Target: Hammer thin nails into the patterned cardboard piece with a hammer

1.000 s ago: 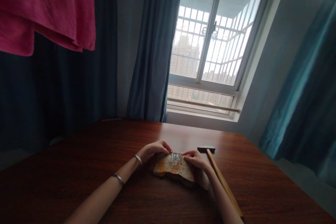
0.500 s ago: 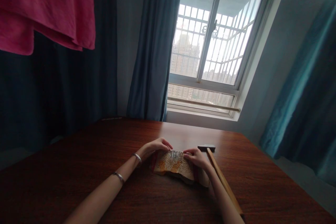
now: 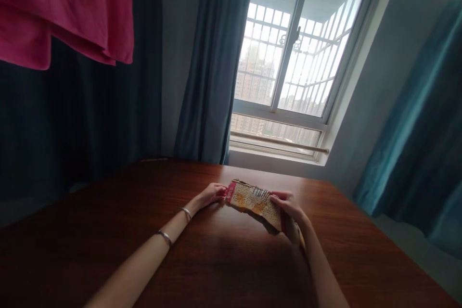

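Note:
A torn-edged piece of what looks like cardboard [image 3: 249,204], cream with dark dots, orange patches and red ends, is held up off the table. Several thin dark nails [image 3: 262,192] stand in a row near its upper edge. My left hand [image 3: 212,193], with two silver bangles on the wrist, pinches the red left end. On the other side, my right hand [image 3: 289,205] grips the upper right part, fingers closed with the thumb at the front. A sliver of the hammer's wooden handle [image 3: 301,239] shows beside my right wrist; its head is hidden.
The reddish-brown wooden table [image 3: 173,255] spreads under both arms. Behind it are a barred window [image 3: 281,57] and blue curtains [image 3: 212,67]. A pink cloth [image 3: 79,9] hangs at the upper left.
The cardboard piece has been raised and shifted right, its right end tilted down. My left hand has moved to its left end. The hammer has become mostly covered.

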`<state>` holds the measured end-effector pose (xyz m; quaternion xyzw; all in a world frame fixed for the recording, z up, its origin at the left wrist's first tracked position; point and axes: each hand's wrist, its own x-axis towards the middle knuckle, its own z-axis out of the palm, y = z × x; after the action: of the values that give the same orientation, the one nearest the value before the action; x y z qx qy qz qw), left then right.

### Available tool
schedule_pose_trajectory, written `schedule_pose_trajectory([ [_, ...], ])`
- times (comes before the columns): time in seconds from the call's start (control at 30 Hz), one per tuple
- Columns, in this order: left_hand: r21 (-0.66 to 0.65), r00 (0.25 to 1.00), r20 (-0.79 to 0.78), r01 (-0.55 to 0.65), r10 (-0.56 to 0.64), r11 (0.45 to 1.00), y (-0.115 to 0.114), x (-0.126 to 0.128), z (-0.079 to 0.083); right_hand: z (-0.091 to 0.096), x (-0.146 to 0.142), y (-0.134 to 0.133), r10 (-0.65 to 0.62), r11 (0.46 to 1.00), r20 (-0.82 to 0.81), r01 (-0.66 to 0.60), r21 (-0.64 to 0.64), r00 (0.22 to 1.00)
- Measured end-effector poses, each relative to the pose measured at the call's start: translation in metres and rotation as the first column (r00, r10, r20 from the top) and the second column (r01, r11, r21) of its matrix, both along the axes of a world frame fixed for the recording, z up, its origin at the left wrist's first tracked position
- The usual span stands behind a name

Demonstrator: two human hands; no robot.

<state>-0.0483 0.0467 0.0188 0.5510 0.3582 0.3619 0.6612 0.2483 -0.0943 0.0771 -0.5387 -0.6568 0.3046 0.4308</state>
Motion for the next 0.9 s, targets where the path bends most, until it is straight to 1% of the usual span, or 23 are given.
schedule_pose_trajectory([
  [0.07, -0.007, 0.999, -0.021, -0.031, 0.03, 1.0, 0.0, 0.001, -0.001, 0.004, 0.022, -0.004, -0.056, 0.998, -0.071, 0.057, 0.015, 0.996],
  [0.1, -0.005, 0.999, -0.028, -0.034, 0.034, 0.999, 0.001, 0.001, -0.001, 0.004, 0.035, -0.007, -0.102, 0.994, -0.107, 0.105, 0.023, 0.989],
  [0.13, 0.0, 0.999, -0.035, -0.033, 0.033, 0.999, 0.001, 0.002, -0.002, 0.003, 0.05, -0.009, -0.171, 0.984, -0.152, 0.178, 0.029, 0.973],
  [0.17, 0.006, 0.999, -0.041, -0.033, 0.033, 0.999, 0.002, 0.002, -0.002, 0.0, 0.067, -0.012, -0.253, 0.964, -0.196, 0.264, 0.03, 0.947],
  [0.23, 0.016, 0.998, -0.054, -0.035, 0.036, 0.999, 0.002, 0.004, -0.004, -0.01, 0.101, -0.019, -0.379, 0.919, -0.237, 0.394, 0.02, 0.895],
  [0.3, 0.024, 0.997, -0.063, -0.041, 0.042, 0.999, 0.004, 0.005, -0.006, -0.023, 0.134, -0.03, -0.488, 0.863, -0.248, 0.506, 0.01, 0.837],
  [0.37, 0.033, 0.998, -0.058, -0.034, 0.036, 0.999, 0.006, 0.005, -0.008, -0.036, 0.163, -0.042, -0.592, 0.791, -0.236, 0.611, 0.009, 0.77],
  [0.43, 0.046, 0.998, -0.055, -0.026, 0.029, 0.999, 0.01, 0.006, -0.012, -0.048, 0.187, -0.053, -0.686, 0.711, -0.212, 0.703, 0.008, 0.696],
  [0.5, 0.055, 0.997, -0.069, -0.031, 0.035, 0.998, 0.013, 0.007, -0.014, -0.058, 0.203, -0.061, -0.76, 0.634, -0.177, 0.774, 0.009, 0.625],
  [0.57, 0.06, 0.994, -0.097, -0.044, 0.05, 0.997, 0.014, 0.009, -0.016, -0.065, 0.212, -0.066, -0.811, 0.574, -0.128, 0.819, 0.015, 0.571],
  [0.63, 0.063, 0.991, -0.121, -0.047, 0.055, 0.997, 0.013, 0.01, -0.016, -0.069, 0.212, -0.069, -0.841, 0.536, -0.069, 0.844, 0.026, 0.536],
  [0.73, 0.081, 0.989, -0.135, -0.055, 0.066, 0.995, 0.009, 0.012, -0.013, -0.071, 0.203, -0.073, -0.876, 0.482, 0.04, 0.875, 0.046, 0.481],
  [0.9, 0.107, 0.982, -0.113, -0.142, 0.154, 0.984, 0.003, 0.015, -0.008, -0.069, 0.185, -0.08, -0.921, 0.35, 0.219, 0.932, 0.097, 0.323],
])
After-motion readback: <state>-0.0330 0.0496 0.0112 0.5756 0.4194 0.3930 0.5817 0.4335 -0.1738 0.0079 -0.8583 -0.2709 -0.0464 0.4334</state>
